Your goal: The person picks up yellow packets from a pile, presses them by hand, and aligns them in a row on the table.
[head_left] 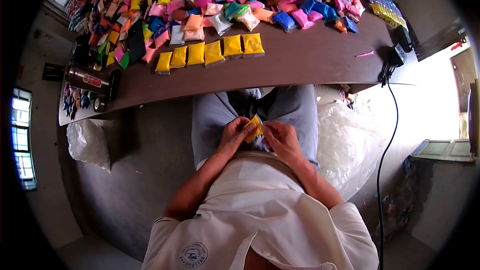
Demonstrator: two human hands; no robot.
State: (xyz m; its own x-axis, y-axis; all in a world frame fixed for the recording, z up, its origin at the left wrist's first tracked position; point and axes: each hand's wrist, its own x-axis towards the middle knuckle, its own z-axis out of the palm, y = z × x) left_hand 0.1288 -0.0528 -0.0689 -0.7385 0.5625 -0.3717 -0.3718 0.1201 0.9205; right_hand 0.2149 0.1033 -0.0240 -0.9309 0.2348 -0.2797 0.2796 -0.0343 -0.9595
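Note:
Above my lap I hold a small yellow packet (255, 127) with a clear edge. My left hand (235, 134) grips its left side, fingers closed round it. On the other side, the fingers of my right hand (281, 139) pinch the packet's upper right edge. Beyond my knees, a row of several yellow packets (214, 52) lies side by side on the brown table (300, 62). Behind that row spreads a large heap of packets (240, 0) in pink, blue, orange, green and other colours.
A steel flask (89, 79) lies at the table's left end. At the right end sits a black power adapter (398, 55), its cable (396, 120) hanging to the floor. Clear plastic bags (345, 145) stand at my right, another plastic bag (89, 142) at the left.

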